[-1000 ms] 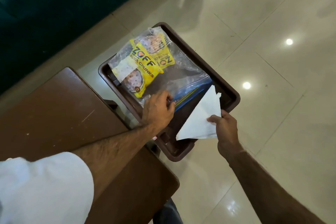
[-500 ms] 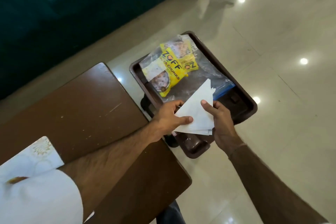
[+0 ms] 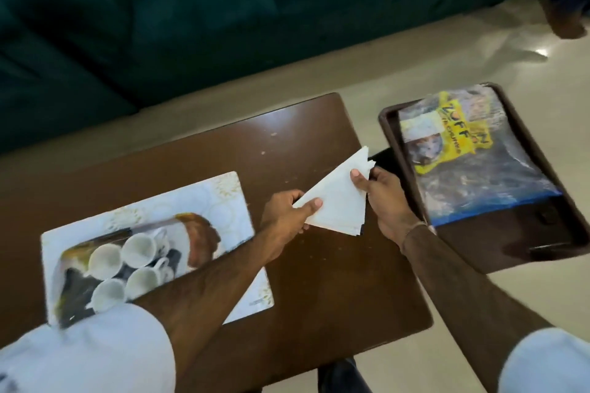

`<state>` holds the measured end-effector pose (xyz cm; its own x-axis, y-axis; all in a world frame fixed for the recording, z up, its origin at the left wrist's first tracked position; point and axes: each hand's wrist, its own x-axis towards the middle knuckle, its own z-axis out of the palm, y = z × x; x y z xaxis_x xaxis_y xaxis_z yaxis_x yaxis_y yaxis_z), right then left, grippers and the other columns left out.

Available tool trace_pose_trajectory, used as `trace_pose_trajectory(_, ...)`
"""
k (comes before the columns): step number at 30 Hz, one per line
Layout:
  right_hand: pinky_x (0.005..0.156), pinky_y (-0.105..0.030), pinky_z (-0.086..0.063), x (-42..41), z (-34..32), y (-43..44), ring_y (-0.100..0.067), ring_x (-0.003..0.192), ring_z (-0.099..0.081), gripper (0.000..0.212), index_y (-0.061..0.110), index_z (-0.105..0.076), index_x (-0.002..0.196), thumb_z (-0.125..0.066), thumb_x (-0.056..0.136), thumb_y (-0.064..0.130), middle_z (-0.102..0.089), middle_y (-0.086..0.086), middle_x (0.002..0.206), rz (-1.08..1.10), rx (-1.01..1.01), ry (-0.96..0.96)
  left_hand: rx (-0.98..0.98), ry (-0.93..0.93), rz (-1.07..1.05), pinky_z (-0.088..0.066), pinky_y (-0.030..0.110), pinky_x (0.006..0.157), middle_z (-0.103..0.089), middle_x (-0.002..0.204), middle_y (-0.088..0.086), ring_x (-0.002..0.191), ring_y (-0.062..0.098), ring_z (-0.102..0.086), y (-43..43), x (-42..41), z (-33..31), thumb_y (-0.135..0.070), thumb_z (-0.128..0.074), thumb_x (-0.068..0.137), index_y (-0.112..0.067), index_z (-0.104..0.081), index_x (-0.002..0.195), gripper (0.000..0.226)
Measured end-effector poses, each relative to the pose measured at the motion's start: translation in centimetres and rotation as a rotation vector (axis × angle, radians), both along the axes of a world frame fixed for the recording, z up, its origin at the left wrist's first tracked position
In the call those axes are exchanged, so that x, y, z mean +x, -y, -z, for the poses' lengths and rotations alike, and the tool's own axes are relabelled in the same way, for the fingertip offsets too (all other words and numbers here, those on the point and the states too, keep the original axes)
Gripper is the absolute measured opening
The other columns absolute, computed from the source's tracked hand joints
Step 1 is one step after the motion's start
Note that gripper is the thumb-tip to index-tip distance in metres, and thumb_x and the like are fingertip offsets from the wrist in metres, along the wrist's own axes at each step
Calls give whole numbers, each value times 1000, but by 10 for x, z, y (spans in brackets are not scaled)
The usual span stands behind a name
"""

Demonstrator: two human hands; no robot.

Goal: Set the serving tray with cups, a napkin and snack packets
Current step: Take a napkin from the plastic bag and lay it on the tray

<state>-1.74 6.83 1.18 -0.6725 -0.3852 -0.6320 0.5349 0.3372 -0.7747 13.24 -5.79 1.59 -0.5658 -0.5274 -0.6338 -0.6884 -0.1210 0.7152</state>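
At centre frame, the left hand [image 3: 287, 214] and right hand [image 3: 384, 204] both pinch a white triangular folded paper napkin [image 3: 335, 201] above the dark brown wooden table [image 3: 287, 137]. At right, the brown plastic serving tray [image 3: 542, 233] holds a clear bag of yellow snack packets [image 3: 459, 137]. White cups [image 3: 127, 268] sit at lower left.

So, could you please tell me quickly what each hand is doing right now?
Left hand: closed on the lower corner of the folded white napkin.
Right hand: closed on the napkin's upper edge.
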Motion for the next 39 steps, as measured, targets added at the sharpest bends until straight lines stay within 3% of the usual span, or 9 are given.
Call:
trace_pose_trajectory(3,66,-23,-57,37,8,39,-16,93,-73,23,13,-68,113,-66,94,26,-75,3,105,-93,21,-31,-54,65,-114,-58,19,57,-73,84,-4,64,14,-72,21,48,1,-49,-70,88,-20,-69,99,30)
trace_pose_trajectory(6,74,-30,-60,77,16,75,-18,96,-71,23,13,-67,113,-65,94,27,-74,1,107,-203,50,-29,-133,131,-251,-48,13,45,-70,74,-3,52,10,-68,34,97,3,-52,-68,88,-21,-66,94,31)
trace_pose_trajectory(13,82,-35,-58,158,31,127,-17,94,-69,13,20,-65,104,-68,92,24,-72,7,99,-397,129,-150,-50,157,-623,-60,32,48,-71,68,4,48,14,-68,40,186,16,-38,-73,89,-16,-66,99,25)
trace_pose_trajectory(19,56,-20,-36,204,35,147,-4,68,-51,22,26,-49,78,-65,92,30,-53,14,75,-602,285,-367,-36,333,-733,-64,43,60,-75,82,7,58,23,-72,29,233,33,-57,-71,83,-12,-68,98,47)
trace_pose_trajectory(25,64,-26,-38,231,37,153,-19,77,-54,24,13,-51,91,-69,90,29,-57,1,82,-730,368,-442,-19,503,-674,-64,45,69,-76,88,9,69,26,-75,30,262,42,-69,-66,79,-12,-71,100,60)
trace_pose_trajectory(28,80,-34,-45,237,37,155,-28,97,-57,41,6,-54,112,-75,85,29,-59,-10,105,-807,435,-486,-43,637,-546,-56,39,87,-74,111,12,101,30,-70,33,269,45,-78,-60,75,-11,-68,114,78)
trace_pose_trajectory(31,88,-39,-48,240,35,159,-32,106,-58,55,6,-48,120,-80,80,27,-54,-14,120,-779,463,-502,-67,775,-437,-49,41,88,-64,131,13,119,32,-61,37,272,41,-84,-53,75,-11,-58,128,91)
trace_pose_trajectory(35,90,-40,-51,240,35,158,-32,109,-58,64,11,-41,125,-81,78,28,-48,-13,129,-767,462,-484,-336,784,-264,-53,36,75,-74,107,8,98,27,-70,29,271,32,-74,-46,87,-14,-70,105,66)
trace_pose_trajectory(39,98,-41,-50,237,35,155,-31,117,-56,70,14,-38,132,-80,79,34,-47,-12,136,-808,435,-466,-520,556,-106,-53,30,64,-75,80,-1,73,19,-71,22,263,22,-59,-46,94,-19,-71,84,49)
